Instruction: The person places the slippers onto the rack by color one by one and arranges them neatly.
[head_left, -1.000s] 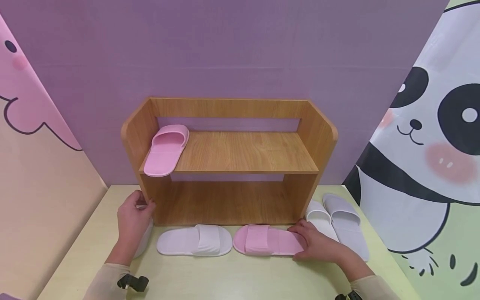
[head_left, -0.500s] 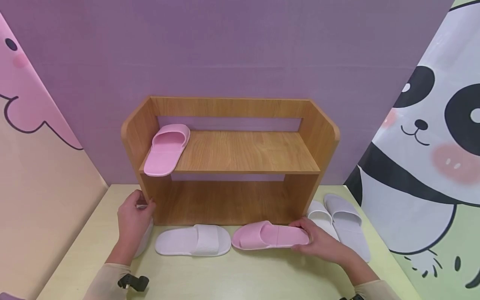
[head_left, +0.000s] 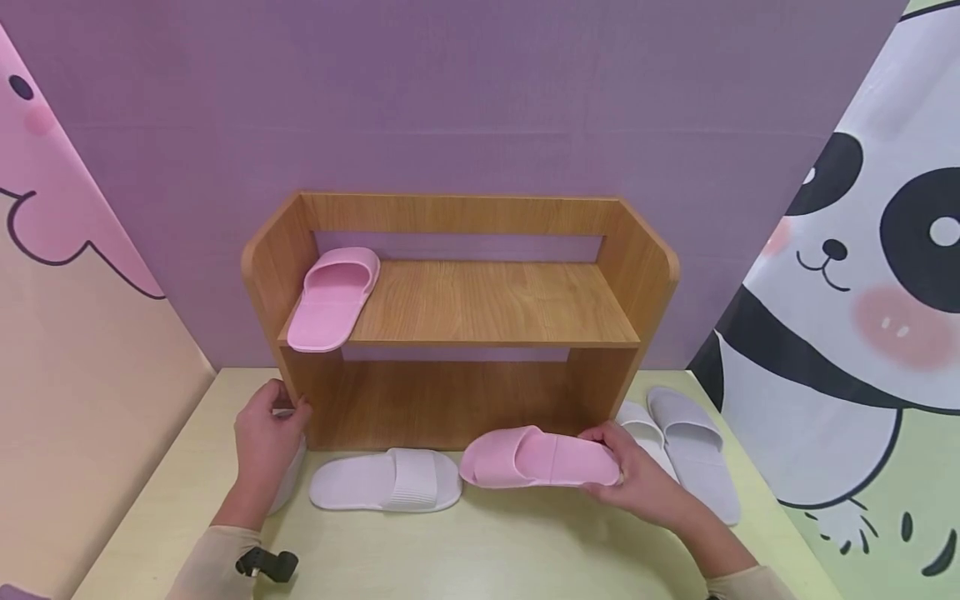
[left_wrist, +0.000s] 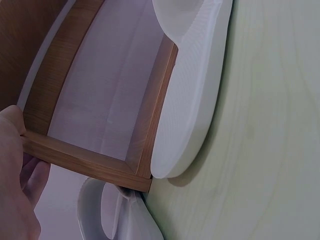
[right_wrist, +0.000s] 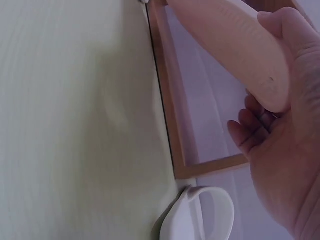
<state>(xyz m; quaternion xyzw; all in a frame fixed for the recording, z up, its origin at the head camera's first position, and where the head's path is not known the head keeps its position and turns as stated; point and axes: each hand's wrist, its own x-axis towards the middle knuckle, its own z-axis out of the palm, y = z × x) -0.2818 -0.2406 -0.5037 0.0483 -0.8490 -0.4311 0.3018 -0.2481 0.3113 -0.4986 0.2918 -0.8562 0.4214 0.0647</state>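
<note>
Tabletop: one [head_left: 525, 550], pale wood grain; an open stretch runs along the near side, before the slippers.
Rack: one, wooden [head_left: 457, 396], two levels; the upper board shows from the pink slipper to the right panel.
Slippers, pale: four; a white front slipper [head_left: 386, 482] before the rack, a white side slipper [head_left: 643, 433] and grey slipper [head_left: 693, 450] on the right, a left slipper [head_left: 288, 479] half hidden in the head view, its strap loop visible from the left wrist.
Slippers, pink: two; a shelf slipper [head_left: 333, 304] upper left, a held slipper [head_left: 536, 458] above the tabletop, front right; the right wrist view adds its sole.
Hands: two; the left hand [head_left: 266, 425] pinches the rack's left front edge, the right hand [head_left: 637, 475] grips the held slipper's heel.
</note>
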